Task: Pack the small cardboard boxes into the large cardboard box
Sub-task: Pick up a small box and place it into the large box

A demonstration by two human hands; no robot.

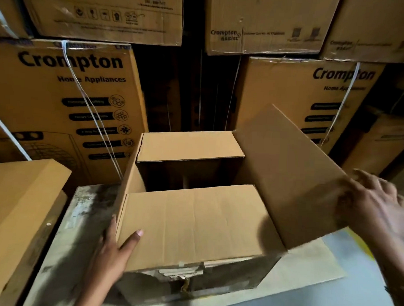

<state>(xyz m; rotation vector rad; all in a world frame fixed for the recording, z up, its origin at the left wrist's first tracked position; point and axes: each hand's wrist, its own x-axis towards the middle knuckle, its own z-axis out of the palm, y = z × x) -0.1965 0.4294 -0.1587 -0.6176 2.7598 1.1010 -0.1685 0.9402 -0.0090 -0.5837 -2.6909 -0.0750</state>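
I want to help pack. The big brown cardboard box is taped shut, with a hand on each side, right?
No, the head view shows the big brown cardboard box open, with loose flaps. The left hand and right hand are on each side.

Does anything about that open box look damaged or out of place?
Yes. The large cardboard box is torn at its near edge, under the folded-in flap: ragged, peeling layers show there. Behind it, a white strap runs slanted across a Crompton box.
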